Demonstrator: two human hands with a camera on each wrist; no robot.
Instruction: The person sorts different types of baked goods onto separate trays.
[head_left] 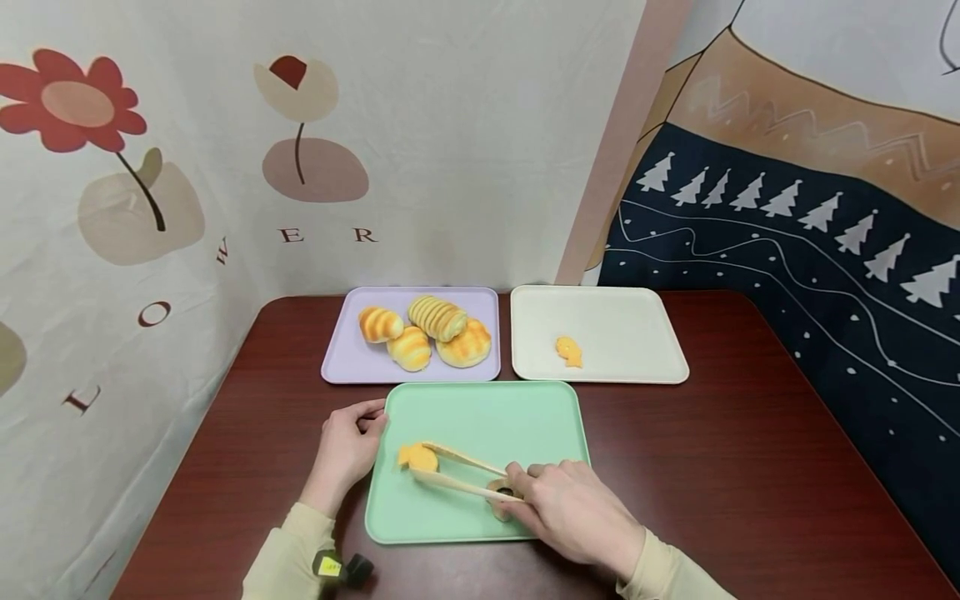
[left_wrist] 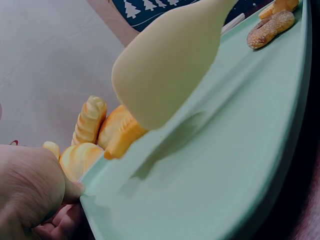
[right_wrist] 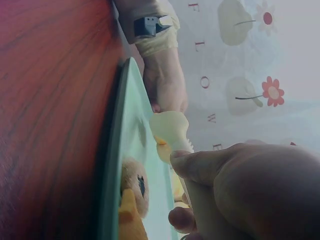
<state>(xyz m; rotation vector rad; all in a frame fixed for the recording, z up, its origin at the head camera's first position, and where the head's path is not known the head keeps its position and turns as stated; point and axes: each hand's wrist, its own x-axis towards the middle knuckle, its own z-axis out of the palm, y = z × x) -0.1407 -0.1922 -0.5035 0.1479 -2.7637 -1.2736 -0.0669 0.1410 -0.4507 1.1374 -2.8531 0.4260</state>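
Observation:
My right hand [head_left: 570,508] grips pale cream tongs [head_left: 465,486] over the green tray [head_left: 480,408]. Between the tong tips is a yellow-orange fish-shaped piece [head_left: 420,457]; in the left wrist view this piece [left_wrist: 122,140] hangs above its shadow on the tray. My left hand [head_left: 352,442] pinches the tray's left rim, thumb on top, as the left wrist view shows. A brown sugary bread piece [left_wrist: 270,31] lies on the tray, partly hidden under the tongs and right hand in the head view. Beside it is an orange piece [right_wrist: 130,217].
Behind the green tray stand a lavender tray [head_left: 341,358] with several bread rolls [head_left: 437,318] and a white tray [head_left: 622,333] with one orange fish-shaped piece [head_left: 568,351]. All sit on a dark red-brown table [head_left: 712,467] against printed cloths.

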